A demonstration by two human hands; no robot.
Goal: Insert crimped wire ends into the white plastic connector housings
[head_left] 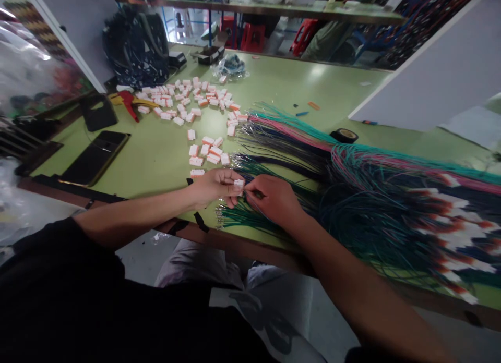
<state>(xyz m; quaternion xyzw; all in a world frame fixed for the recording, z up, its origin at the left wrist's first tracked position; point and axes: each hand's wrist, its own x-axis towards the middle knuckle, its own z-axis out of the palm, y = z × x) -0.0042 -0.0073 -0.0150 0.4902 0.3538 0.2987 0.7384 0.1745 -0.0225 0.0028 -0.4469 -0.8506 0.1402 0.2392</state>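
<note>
Between the thumb and fingers of my left hand (pixel 217 188) is a small white connector housing (pixel 238 185). My right hand (pixel 272 197) pinches a thin wire (pixel 261 215) close against the housing's right side; how far its tip reaches in is too small to tell. Bundles of dark green wires (pixel 250 217) with metal terminal ends lie under and beside my hands. Behind them, a black wire bundle (pixel 274 162) and a teal and pink bundle (pixel 289 131) stretch off to the right. Several loose white and orange housings (pixel 211 150) lie just beyond my left hand.
A larger scatter of housings (pixel 183 97) covers the back left, beside red and yellow pliers (pixel 129 101). A phone (pixel 96 157) lies at left. Finished-looking harnesses with white connectors (pixel 457 222) pile at right. Black tape (pixel 344 135) sits behind the wires; a white panel (pixel 426 65) stands at right.
</note>
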